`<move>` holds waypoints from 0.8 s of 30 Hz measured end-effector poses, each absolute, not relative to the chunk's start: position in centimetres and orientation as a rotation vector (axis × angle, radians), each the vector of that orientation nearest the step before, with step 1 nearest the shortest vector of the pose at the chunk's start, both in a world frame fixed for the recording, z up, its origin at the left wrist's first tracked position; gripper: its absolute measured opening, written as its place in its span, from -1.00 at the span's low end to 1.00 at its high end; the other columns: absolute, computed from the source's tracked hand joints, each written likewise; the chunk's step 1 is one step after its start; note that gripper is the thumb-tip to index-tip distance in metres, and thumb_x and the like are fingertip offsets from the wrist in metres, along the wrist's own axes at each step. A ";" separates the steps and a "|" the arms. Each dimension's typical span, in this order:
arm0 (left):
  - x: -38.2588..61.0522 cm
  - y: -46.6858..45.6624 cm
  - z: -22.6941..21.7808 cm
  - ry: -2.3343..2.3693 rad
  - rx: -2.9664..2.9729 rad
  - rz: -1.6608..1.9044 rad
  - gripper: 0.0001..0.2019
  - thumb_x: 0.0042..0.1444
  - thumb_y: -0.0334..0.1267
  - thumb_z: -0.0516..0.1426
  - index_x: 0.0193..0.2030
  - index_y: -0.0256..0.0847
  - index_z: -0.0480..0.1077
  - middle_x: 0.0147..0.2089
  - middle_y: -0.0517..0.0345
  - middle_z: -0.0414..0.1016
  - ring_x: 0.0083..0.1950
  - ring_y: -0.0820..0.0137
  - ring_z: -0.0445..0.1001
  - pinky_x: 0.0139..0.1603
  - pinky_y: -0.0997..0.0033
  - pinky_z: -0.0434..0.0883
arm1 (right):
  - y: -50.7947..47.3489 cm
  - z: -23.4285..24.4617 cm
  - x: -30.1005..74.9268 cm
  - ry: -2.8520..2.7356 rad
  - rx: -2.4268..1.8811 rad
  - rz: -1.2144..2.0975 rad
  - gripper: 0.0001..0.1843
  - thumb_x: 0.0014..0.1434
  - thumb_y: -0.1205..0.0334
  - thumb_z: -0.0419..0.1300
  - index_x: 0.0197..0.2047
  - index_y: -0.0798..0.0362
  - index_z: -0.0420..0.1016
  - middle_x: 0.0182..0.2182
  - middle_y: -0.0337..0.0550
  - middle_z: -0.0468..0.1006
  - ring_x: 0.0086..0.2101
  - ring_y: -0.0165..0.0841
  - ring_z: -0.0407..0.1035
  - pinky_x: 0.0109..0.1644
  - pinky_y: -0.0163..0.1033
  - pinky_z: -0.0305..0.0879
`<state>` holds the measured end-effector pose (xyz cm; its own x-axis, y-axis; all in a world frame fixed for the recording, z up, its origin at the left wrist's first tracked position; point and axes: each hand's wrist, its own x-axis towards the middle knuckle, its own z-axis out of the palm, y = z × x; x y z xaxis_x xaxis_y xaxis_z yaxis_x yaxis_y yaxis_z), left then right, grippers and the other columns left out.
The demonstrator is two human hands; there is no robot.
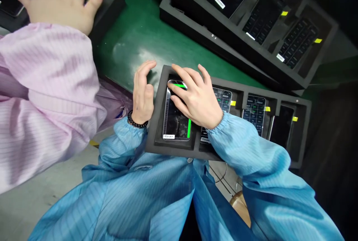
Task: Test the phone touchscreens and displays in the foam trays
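Note:
In front of my body lies a black foam tray [156,121] with several phones in its compartments. My right hand [197,99] is over the leftmost phone [176,121], fingers spread and a fingertip on the upper part of its screen. That screen is dark with green bars at the top and lower right, a ladder-like line down the left edge and a white label at the bottom. My left hand [143,97], with a black coiled band at the wrist, is raised beside the tray's left edge. Its fingers are loosely bent and hold nothing.
A co-worker's hand [63,8] in a pink sleeve reaches over another phone tray [112,6] at upper left. Larger foam trays [195,13] with phones and yellow tabs are stacked at upper right. The green tabletop [131,39] shows between them.

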<state>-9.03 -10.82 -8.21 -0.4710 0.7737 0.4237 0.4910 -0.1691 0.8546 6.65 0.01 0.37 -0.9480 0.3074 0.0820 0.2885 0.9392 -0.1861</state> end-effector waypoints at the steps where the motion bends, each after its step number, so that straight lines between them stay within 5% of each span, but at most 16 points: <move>1: -9.0 -11.0 -8.2 1.846 1.460 1.698 -0.47 0.43 0.11 -0.21 0.41 0.06 0.19 0.42 0.08 0.25 0.50 0.16 0.16 0.53 -0.03 0.16 | -0.2 0.5 6.8 -2.993 -0.435 0.260 -0.62 0.44 0.11 0.04 0.13 0.05 0.55 0.45 0.05 0.22 0.32 -0.02 0.22 0.45 0.35 -0.03; 17: -9.0 -11.2 -8.2 1.844 1.430 1.741 -0.47 0.41 0.15 -0.17 0.38 0.07 0.22 0.40 0.09 0.28 0.50 0.20 0.18 0.52 0.01 0.20 | -4.1 1.4 9.6 -3.000 -0.216 0.334 -0.65 0.42 0.16 0.06 0.09 0.10 0.57 0.39 0.10 0.33 0.26 -0.08 0.30 0.44 0.32 0.05; 24: -9.6 -10.9 -7.3 1.842 1.484 1.691 -0.43 0.44 0.12 -0.21 0.39 -0.12 0.21 0.40 -0.06 0.26 0.50 0.19 0.17 0.52 -0.04 0.19 | -7.8 2.2 11.8 -2.999 -0.104 0.572 -0.64 0.44 0.15 0.01 -0.02 0.09 0.61 0.33 0.03 0.43 0.24 -0.18 0.32 0.44 0.24 0.10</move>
